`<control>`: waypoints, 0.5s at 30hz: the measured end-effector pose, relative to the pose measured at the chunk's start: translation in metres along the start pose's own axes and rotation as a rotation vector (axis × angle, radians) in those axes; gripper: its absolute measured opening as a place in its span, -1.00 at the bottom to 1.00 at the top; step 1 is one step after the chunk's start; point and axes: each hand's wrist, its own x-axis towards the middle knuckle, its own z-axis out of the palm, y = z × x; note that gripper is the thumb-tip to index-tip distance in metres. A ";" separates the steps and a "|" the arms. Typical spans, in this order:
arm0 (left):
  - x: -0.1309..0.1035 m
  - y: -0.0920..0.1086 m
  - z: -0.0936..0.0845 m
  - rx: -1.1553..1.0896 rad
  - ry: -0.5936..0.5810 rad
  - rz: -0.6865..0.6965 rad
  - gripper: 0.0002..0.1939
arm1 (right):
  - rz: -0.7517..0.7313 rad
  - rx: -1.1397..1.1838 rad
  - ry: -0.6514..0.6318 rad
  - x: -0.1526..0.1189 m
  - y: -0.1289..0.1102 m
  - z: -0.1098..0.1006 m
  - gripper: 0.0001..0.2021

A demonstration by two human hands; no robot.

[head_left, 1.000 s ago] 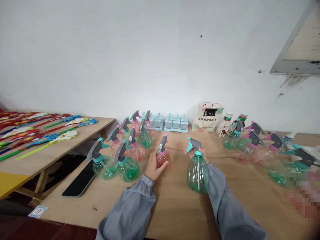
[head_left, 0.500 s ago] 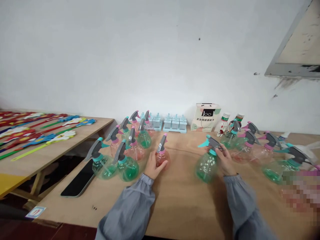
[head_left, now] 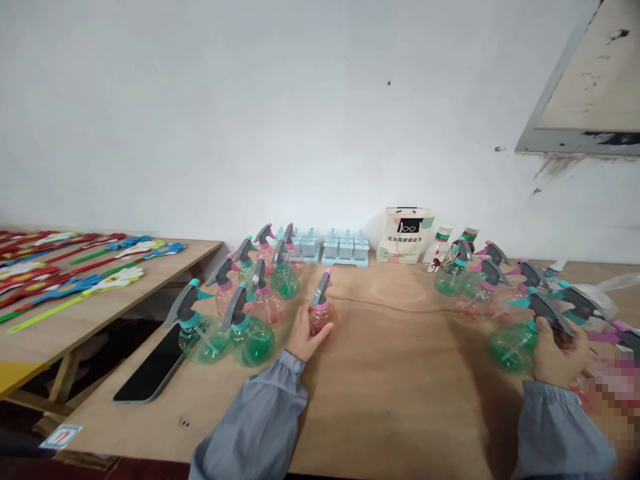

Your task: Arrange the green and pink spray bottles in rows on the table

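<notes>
My left hand is wrapped round the body of a pink spray bottle, which stands upright near the middle of the table. On the right, my right hand grips the grey trigger head of a green spray bottle, its turquoise nozzle pointing left. Several green and pink spray bottles, such as a green one, are grouped left of my left hand. More of them, among them a pink one, stand behind and around my right hand.
A black phone lies at the table's left. Along the wall stand light-blue popsicle molds, a paper bag and two labelled bottles. Another table at left carries colourful hand-shaped sticks.
My right hand has carried the green spray bottle to the right, in among the bottles there. My left hand keeps its hold on the pink one. The view has shifted slightly.
</notes>
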 end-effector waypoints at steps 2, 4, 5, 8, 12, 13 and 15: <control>0.000 0.001 0.000 -0.004 0.009 0.007 -0.37 | -0.005 -0.006 0.001 0.002 0.002 0.003 -0.46; 0.000 0.002 -0.001 -0.007 0.009 0.014 -0.39 | -0.008 0.014 -0.014 0.003 0.003 0.007 -0.43; 0.000 0.003 -0.001 -0.008 0.006 0.015 -0.40 | -0.004 0.026 -0.028 0.003 0.003 0.009 -0.41; 0.001 0.004 -0.002 -0.015 -0.003 0.009 -0.41 | 0.006 0.021 -0.051 0.003 0.006 0.014 -0.38; 0.000 0.003 -0.002 -0.019 -0.001 -0.001 -0.37 | -0.019 0.008 -0.069 0.004 0.015 0.015 -0.43; 0.000 0.002 -0.001 -0.017 -0.002 -0.004 -0.37 | -0.031 0.022 -0.087 0.004 0.018 0.015 -0.44; 0.000 0.001 -0.001 -0.010 -0.003 -0.009 -0.38 | -0.070 0.038 -0.122 0.004 0.019 0.014 -0.46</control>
